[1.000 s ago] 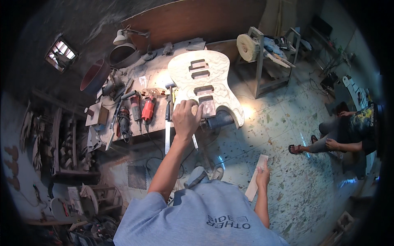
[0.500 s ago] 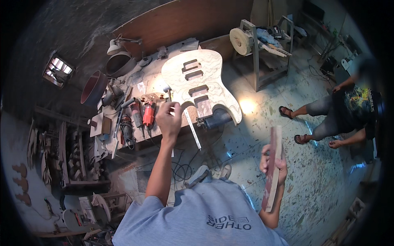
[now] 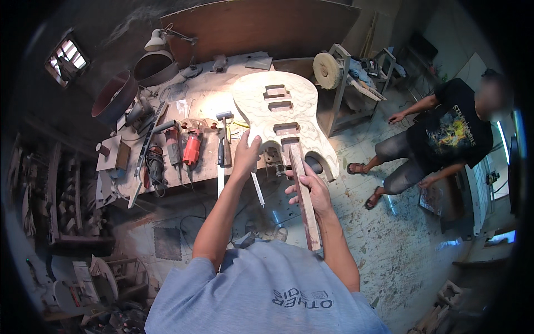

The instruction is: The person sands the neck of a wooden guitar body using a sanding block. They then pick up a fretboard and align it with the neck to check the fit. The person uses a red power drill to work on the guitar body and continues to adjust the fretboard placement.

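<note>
The bare guitar body overhangs the bench, its cavities cut, left hand at its near-left edge, grip unclear, right hand clasping a wooden bar whose far-end seating is hidden.

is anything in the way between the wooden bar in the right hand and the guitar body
Nothing visible: the wooden bar in the right hand overlaps the guitar body in view; the left hand is off to the bar's left.
</note>
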A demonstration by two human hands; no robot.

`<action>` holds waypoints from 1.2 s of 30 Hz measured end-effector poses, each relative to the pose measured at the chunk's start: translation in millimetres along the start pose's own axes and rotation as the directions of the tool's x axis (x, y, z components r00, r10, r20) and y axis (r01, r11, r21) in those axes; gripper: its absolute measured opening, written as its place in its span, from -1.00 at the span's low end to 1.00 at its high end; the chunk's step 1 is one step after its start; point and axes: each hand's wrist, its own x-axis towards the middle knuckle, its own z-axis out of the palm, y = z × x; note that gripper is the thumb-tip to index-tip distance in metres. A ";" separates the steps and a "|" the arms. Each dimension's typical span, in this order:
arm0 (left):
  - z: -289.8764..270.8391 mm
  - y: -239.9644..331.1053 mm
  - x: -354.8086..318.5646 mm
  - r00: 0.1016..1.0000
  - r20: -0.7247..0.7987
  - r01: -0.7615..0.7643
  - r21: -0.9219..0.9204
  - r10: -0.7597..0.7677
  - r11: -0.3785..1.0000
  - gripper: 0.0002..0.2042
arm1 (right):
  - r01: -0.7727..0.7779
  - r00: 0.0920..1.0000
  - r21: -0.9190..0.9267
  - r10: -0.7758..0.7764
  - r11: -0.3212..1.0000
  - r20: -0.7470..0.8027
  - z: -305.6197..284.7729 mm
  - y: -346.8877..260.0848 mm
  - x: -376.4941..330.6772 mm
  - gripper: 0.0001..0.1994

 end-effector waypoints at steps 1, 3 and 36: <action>3.8 4.0 -4.0 1.000 -0.011 0.003 0.005 -0.003 1.000 -0.45 | -0.015 1.000 -0.019 0.015 1.000 -0.021 1.2 0.8 3.6 -0.34; 4.3 4.9 -6.1 1.000 -0.009 -0.007 -0.007 0.007 1.000 -0.42 | -0.019 1.000 -0.046 0.018 0.999 -0.024 4.8 -0.4 8.2 -0.38; 5.3 16.2 -15.3 0.940 -0.017 -0.313 0.349 0.340 0.883 -0.16 | -0.157 0.982 -0.978 -0.130 -0.134 -0.140 59.6 -50.6 53.3 -0.51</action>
